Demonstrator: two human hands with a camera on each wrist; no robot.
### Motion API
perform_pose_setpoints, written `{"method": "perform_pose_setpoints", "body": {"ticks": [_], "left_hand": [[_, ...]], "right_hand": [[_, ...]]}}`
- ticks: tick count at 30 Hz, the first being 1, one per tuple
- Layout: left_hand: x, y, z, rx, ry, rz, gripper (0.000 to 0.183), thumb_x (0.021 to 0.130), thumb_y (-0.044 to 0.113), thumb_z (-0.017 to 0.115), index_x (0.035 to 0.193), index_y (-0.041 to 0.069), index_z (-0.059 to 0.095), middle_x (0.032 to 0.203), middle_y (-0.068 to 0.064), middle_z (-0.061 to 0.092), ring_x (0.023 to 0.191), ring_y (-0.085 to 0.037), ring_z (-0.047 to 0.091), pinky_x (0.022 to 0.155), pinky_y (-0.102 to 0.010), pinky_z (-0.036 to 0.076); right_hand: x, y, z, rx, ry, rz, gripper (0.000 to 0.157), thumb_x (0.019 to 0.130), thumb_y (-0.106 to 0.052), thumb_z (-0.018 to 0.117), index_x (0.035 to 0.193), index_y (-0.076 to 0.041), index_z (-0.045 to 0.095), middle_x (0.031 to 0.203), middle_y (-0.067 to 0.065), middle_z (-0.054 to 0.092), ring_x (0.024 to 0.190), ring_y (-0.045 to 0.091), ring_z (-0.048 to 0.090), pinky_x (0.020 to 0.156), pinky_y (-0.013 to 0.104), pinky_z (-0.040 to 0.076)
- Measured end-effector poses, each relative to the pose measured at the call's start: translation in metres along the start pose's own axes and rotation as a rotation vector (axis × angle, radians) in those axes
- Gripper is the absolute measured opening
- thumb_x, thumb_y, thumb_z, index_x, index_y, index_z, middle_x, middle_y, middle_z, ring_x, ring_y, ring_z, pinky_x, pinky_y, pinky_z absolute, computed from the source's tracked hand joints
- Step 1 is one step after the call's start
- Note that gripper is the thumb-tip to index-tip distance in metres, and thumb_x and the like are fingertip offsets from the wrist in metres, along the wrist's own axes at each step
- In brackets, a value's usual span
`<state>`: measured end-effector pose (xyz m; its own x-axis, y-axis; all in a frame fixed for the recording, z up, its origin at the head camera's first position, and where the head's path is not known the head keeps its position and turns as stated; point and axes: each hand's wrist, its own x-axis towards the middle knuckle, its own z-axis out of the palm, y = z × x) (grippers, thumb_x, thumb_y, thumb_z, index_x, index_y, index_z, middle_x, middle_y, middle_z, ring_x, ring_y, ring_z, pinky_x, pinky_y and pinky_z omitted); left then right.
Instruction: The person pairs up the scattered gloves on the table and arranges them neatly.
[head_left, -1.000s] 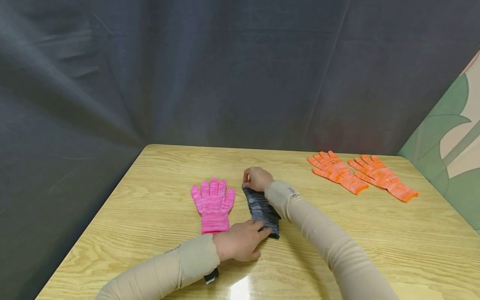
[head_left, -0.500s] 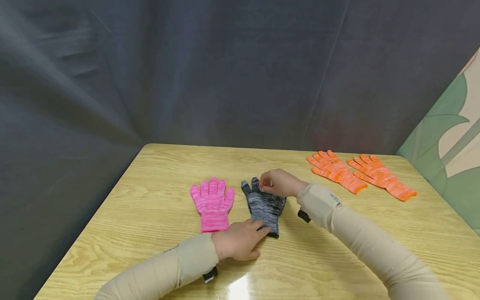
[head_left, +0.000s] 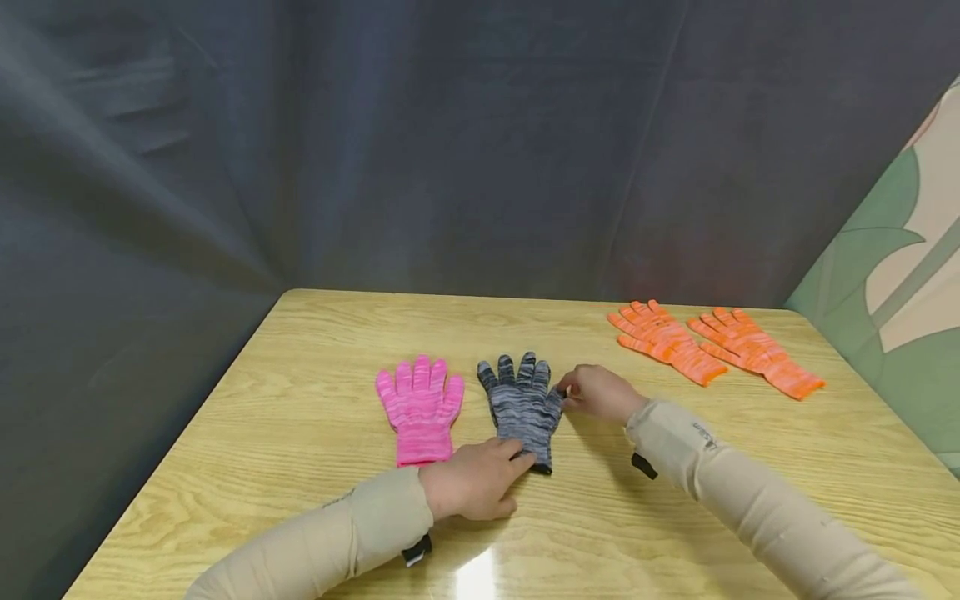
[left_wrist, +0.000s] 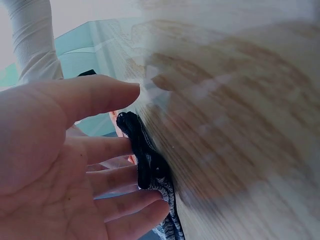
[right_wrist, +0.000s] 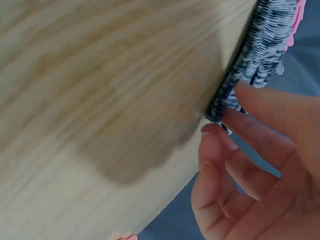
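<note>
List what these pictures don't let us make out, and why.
Head view: part of the cuff of the grey glove, covered by the left hand.
Head view: print on the right sleeve, too small to read.
Left wrist view: part of the grey glove, beyond the bottom edge.
Right wrist view: most of the pink glove, behind the grey one or off-frame.

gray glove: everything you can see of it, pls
The gray glove looks knitted, streaked gray and black, with a dark cuff edge. It lies spread out on the table, fingers pointing away from the person, right of the pink glove. The left hand rests on its cuff; the right hand pinches its thumb.
</note>
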<state>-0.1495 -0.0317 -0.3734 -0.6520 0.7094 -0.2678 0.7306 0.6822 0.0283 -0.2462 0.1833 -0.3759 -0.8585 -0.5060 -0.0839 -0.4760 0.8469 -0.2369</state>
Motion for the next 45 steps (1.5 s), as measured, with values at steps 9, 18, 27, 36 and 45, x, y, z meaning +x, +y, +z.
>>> {"method": "perform_pose_setpoints", "body": {"ticks": [9, 18, 27, 36, 45], "left_hand": [[0.001, 0.002, 0.004, 0.009, 0.018, -0.014, 0.059, 0.089, 0.038, 0.059, 0.141, 0.017, 0.041, 0.136, -0.001, 0.047, 0.121, -0.017, 0.049, 0.098, -0.027, 0.046], [0.010, 0.003, 0.004, 0.056, 0.137, -0.040, 0.044, 0.089, 0.035, 0.057, 0.127, 0.012, 0.054, 0.124, -0.005, 0.056, 0.111, -0.019, 0.056, 0.090, -0.029, 0.050], [0.012, 0.002, 0.007, -0.041, 0.097, -0.091, 0.052, 0.091, 0.034, 0.054, 0.137, 0.013, 0.045, 0.135, -0.007, 0.048, 0.124, -0.024, 0.048, 0.096, -0.032, 0.048], [0.011, -0.004, 0.006, -0.068, 0.084, -0.080, 0.053, 0.090, 0.035, 0.055, 0.138, 0.014, 0.045, 0.140, -0.007, 0.045, 0.128, -0.025, 0.046, 0.102, -0.033, 0.044], [0.011, -0.005, 0.006, -0.100, 0.093, -0.076, 0.051, 0.092, 0.033, 0.054, 0.139, 0.016, 0.045, 0.140, -0.006, 0.046, 0.126, -0.023, 0.046, 0.100, -0.033, 0.046]], "right_hand": [[0.006, 0.006, 0.012, 0.004, 0.056, 0.022, 0.020, 0.084, -0.010, 0.067, 0.103, -0.002, 0.070, 0.087, 0.010, 0.069, 0.072, 0.016, 0.062, 0.063, 0.031, 0.052], [0.008, 0.001, 0.013, 0.023, 0.049, 0.031, 0.021, 0.083, -0.010, 0.068, 0.103, -0.002, 0.068, 0.084, 0.009, 0.067, 0.070, 0.014, 0.059, 0.062, 0.029, 0.050], [0.009, -0.004, 0.014, 0.029, 0.059, 0.027, 0.020, 0.082, -0.010, 0.068, 0.102, -0.002, 0.068, 0.080, 0.007, 0.065, 0.067, 0.013, 0.056, 0.060, 0.028, 0.048], [0.010, 0.005, 0.007, 0.071, 0.051, 0.008, 0.017, 0.088, -0.012, 0.061, 0.103, -0.004, 0.067, 0.079, 0.006, 0.063, 0.065, 0.012, 0.053, 0.059, 0.027, 0.045], [0.002, 0.057, -0.033, 0.039, 0.159, 0.096, 0.020, 0.089, -0.011, 0.059, 0.102, 0.002, 0.066, 0.089, 0.016, 0.067, 0.072, 0.023, 0.062, 0.065, 0.038, 0.051]]}}
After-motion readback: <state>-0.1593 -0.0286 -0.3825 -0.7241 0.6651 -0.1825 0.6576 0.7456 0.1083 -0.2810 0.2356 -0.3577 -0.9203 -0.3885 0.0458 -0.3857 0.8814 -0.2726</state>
